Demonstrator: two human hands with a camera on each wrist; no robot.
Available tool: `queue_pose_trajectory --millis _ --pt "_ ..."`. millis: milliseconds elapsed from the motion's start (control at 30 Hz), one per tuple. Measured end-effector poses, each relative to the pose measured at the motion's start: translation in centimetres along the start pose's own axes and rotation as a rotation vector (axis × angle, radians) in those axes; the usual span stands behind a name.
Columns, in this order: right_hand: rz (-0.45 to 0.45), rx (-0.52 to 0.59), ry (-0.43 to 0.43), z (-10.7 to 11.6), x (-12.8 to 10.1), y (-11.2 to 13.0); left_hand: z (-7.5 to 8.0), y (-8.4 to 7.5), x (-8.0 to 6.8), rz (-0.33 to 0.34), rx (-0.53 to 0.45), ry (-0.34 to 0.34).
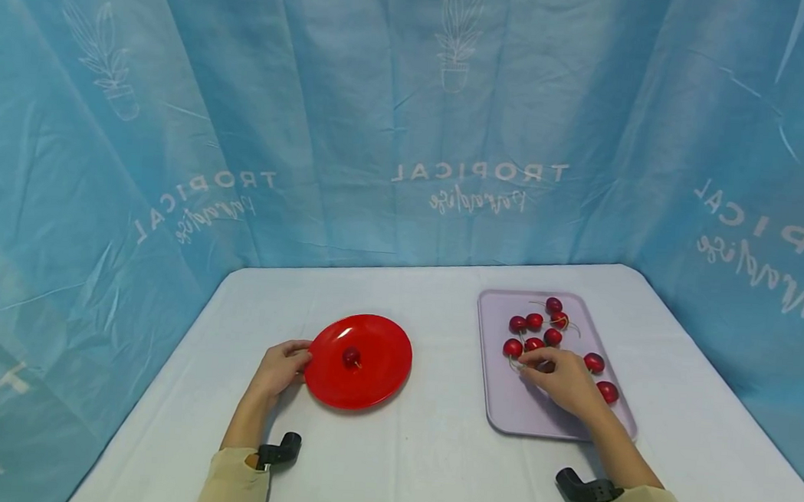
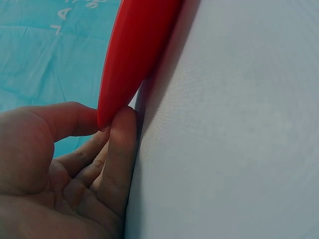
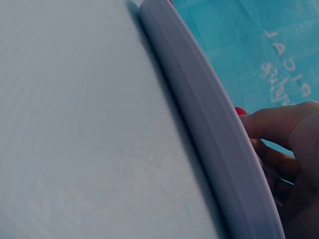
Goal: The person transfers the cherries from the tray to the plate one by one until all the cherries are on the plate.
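Observation:
My left hand [image 1: 280, 371] pinches the left rim of a round red plate [image 1: 383, 388]. In the left wrist view the thumb lies on one side of the plate [image 2: 137, 55] and the fingers on the other. A single dark red cherry [image 1: 350, 356] with a short stem sits near the plate's middle. Over a pale lilac tray [image 1: 513, 407] is my right hand [image 1: 565, 381], thumb and forefinger together at the stem of a cherry [image 1: 512, 348]. Several more cherries [image 1: 552, 337] lie around it on the tray. In the right wrist view the tray wall [image 3: 199, 109] hides most of the fingertips.
A white cloth covers the table [image 1: 440, 361], with a bare stretch between plate and tray. Two cherries lie along the tray's right side, the nearer cherry [image 1: 607, 392] beside my right wrist. A blue printed curtain [image 1: 382, 127] hangs behind and at both sides.

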State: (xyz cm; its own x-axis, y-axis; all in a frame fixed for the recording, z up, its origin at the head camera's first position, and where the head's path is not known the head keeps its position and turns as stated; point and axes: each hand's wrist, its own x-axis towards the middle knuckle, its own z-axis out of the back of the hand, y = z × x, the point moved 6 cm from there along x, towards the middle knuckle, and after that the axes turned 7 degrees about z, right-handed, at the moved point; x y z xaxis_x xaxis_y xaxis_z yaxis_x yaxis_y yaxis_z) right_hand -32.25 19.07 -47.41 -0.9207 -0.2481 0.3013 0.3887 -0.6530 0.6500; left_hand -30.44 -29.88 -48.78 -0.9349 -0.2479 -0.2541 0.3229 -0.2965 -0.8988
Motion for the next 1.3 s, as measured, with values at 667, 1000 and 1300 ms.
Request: queue_pose_trajectory --millis 667,1000,1300 --pt "-0.009 -0.008 -0.053 0.26 -0.21 -0.05 0.02 -0.08 -0.03 0.001 0.002 -0.004" --pt "0.019 0.009 -0.108 0.62 -0.47 0.32 -0.05 0.04 -0.05 -0.002 0.003 0.000" --pt "0.037 0.027 -0.131 0.49 -0.37 0.38 -0.02 -0.16 -0.06 -0.003 0.002 0.000"
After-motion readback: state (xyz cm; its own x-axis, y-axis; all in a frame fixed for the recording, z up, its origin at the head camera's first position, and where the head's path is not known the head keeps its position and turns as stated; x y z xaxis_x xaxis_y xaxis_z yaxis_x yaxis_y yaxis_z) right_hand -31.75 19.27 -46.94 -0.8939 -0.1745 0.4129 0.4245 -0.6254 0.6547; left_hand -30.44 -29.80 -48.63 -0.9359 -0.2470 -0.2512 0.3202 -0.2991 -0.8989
